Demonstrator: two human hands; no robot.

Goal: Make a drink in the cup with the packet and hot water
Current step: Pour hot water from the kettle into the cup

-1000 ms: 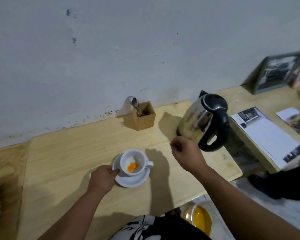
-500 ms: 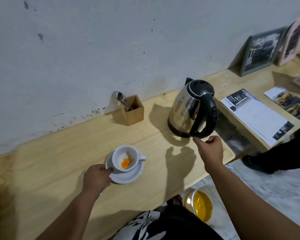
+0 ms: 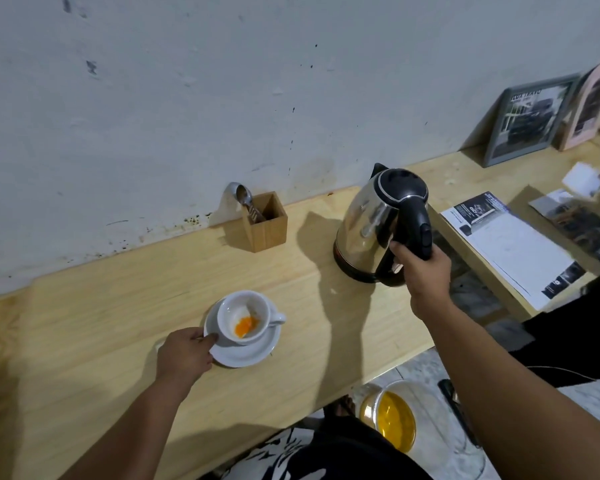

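Note:
A white cup (image 3: 230,311) with orange powder at its bottom stands on a white saucer (image 3: 253,355) on the wooden counter. My left hand (image 3: 186,355) grips the saucer's left rim. A steel kettle (image 3: 368,220) with a black lid and handle stands to the right, upright on the counter. My right hand (image 3: 421,268) is closed around the lower part of its black handle. No packet shows.
A small wooden box (image 3: 269,225) holding a spoon (image 3: 243,195) stands by the wall behind the cup. Leaflets (image 3: 510,244) and framed pictures (image 3: 525,121) lie on a lower shelf to the right. A glass container of yellow stuff (image 3: 390,419) sits on the floor.
My right hand reached from the counter's middle to the kettle and closed on its handle. My left hand stayed on the saucer.

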